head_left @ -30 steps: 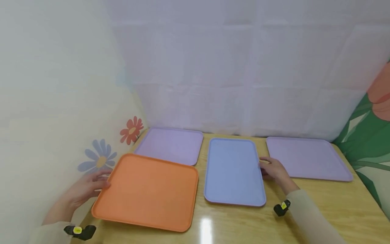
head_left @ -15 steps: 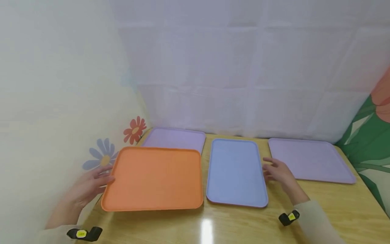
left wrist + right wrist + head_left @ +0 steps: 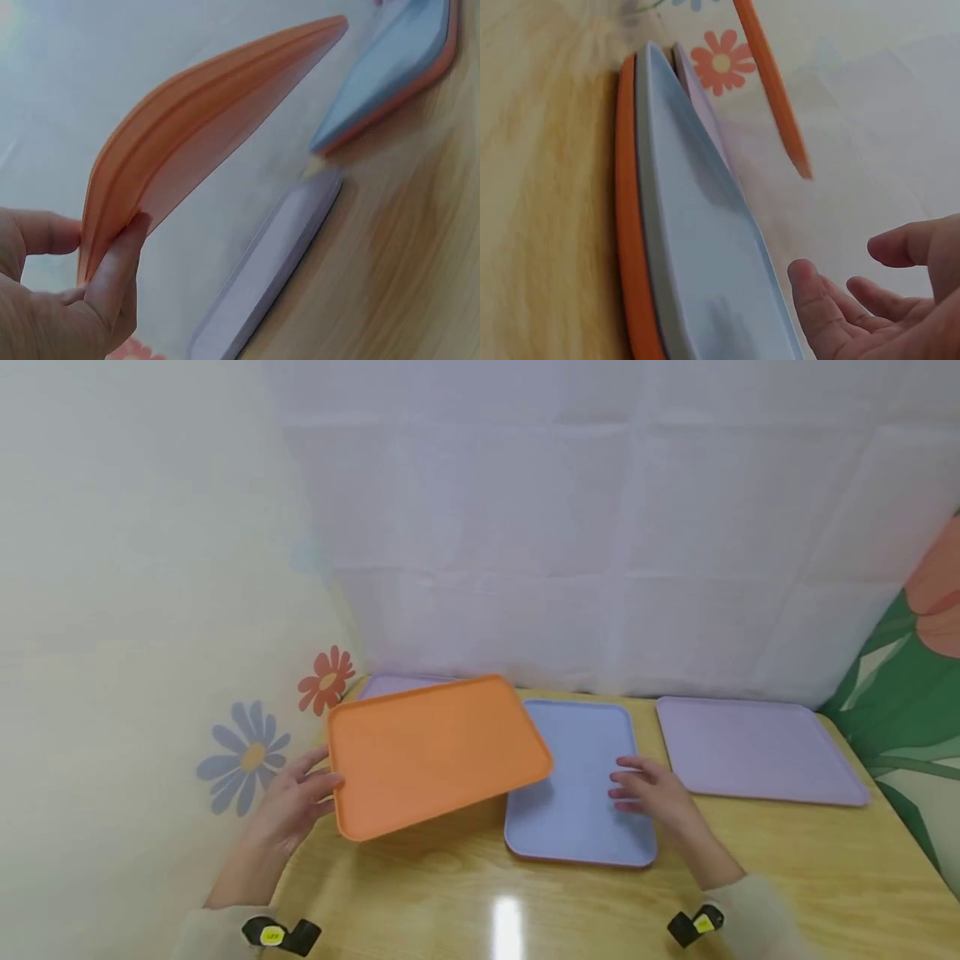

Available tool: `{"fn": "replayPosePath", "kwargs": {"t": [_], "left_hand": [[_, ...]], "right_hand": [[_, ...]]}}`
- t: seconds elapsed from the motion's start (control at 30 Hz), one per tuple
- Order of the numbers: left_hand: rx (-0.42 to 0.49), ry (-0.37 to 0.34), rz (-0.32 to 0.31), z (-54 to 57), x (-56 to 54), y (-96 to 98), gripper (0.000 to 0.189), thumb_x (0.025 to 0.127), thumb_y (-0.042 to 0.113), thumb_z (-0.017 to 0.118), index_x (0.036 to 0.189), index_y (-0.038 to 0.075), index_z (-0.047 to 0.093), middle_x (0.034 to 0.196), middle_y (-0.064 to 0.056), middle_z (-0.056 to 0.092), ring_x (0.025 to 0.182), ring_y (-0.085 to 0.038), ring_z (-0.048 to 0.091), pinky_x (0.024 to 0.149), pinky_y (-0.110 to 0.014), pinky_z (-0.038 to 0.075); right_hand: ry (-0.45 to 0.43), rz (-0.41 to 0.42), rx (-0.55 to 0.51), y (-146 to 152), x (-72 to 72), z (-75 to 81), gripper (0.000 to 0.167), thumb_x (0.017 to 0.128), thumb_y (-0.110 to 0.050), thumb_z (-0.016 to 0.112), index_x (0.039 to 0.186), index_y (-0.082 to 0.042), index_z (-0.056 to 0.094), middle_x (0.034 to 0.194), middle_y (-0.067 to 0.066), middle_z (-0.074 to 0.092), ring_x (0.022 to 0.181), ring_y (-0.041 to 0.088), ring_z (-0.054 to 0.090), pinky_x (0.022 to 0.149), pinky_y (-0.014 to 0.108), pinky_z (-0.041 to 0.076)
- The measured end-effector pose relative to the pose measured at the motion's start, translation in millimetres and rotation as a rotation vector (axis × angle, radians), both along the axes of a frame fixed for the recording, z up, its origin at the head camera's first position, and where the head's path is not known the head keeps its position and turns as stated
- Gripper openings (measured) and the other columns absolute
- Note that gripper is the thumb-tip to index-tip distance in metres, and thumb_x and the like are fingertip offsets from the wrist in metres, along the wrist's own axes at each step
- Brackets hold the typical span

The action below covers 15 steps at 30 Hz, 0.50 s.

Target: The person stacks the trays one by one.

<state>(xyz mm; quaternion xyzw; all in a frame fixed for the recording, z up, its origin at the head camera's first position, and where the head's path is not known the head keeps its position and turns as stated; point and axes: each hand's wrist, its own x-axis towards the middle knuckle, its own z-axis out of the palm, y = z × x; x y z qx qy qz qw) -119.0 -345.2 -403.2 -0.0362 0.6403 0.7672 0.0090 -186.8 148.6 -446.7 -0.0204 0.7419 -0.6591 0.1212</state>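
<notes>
My left hand (image 3: 288, 802) pinches an orange tray (image 3: 438, 756) at its left edge, thumb on top and fingers underneath. The tray hangs tilted above the table, its right corner overlapping the blue tray (image 3: 581, 814) in the head view. Under the blue tray lies another orange tray (image 3: 633, 225), seen as a rim in the right wrist view. Over the blue tray's right side hovers my right hand (image 3: 660, 797), fingers spread and holding nothing. In the right wrist view the held tray's far edge is apart from these fingers.
A purple tray (image 3: 397, 684) lies at the back left of the wooden table (image 3: 420, 893), mostly hidden by the held tray. Another purple tray (image 3: 757, 747) lies at the back right. White cloth (image 3: 480, 527) hangs behind, and a flower-painted wall (image 3: 150, 610) stands close on the left.
The orange tray has risen, tilted and moved right toward the blue tray in my left hand. My right hand has left the blue tray's right edge and now hovers over it.
</notes>
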Motion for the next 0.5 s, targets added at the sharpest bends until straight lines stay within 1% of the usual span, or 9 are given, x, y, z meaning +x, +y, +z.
{"fn": "replayPosePath", "kwargs": {"t": [0.13,0.2,0.37,0.5], "left_hand": [[0.111,-0.046,0.062,-2.2,-8.2,31.4,0.066,0.101,-0.006,0.048,0.155,-0.004,0.012,0.086,0.006,0.071,0.081,-0.005,0.068,0.072,-0.025,0.06],[0.157,-0.062,0.088,-2.2,-11.4,46.9,0.067,0.1,-0.007,0.047,0.156,-0.001,0.011,0.085,0.006,0.07,0.08,-0.005,0.068,0.072,-0.025,0.06],[0.251,-0.075,0.115,-2.2,-18.1,81.9,0.068,0.099,-0.01,0.044,0.157,0.003,0.01,0.085,0.004,0.067,0.079,-0.007,0.066,0.073,-0.024,0.059],[0.308,-0.061,0.143,-3.4,-21.6,105.4,0.069,0.098,-0.011,0.046,0.157,0.005,0.014,0.085,0.002,0.065,0.079,-0.009,0.066,0.072,-0.024,0.06]], "right_hand": [[-0.015,-0.001,-0.066,-13.8,5.1,-3.2,0.05,0.102,-0.01,0.054,0.145,0.011,0.042,0.134,0.032,0.058,0.096,0.017,0.071,0.085,0.034,0.061],[-0.02,-0.007,-0.118,-21.5,8.1,-4.2,0.05,0.102,-0.01,0.054,0.145,0.01,0.041,0.135,0.031,0.058,0.096,0.016,0.072,0.086,0.034,0.061],[-0.051,-0.066,-0.304,-41.1,19.4,-4.7,0.051,0.102,-0.011,0.055,0.147,0.007,0.039,0.132,0.026,0.061,0.097,0.015,0.071,0.089,0.036,0.06],[-0.077,-0.126,-0.456,-55.5,27.4,-1.9,0.053,0.101,-0.01,0.057,0.148,0.005,0.038,0.127,0.019,0.064,0.1,0.018,0.071,0.091,0.038,0.059]]}}
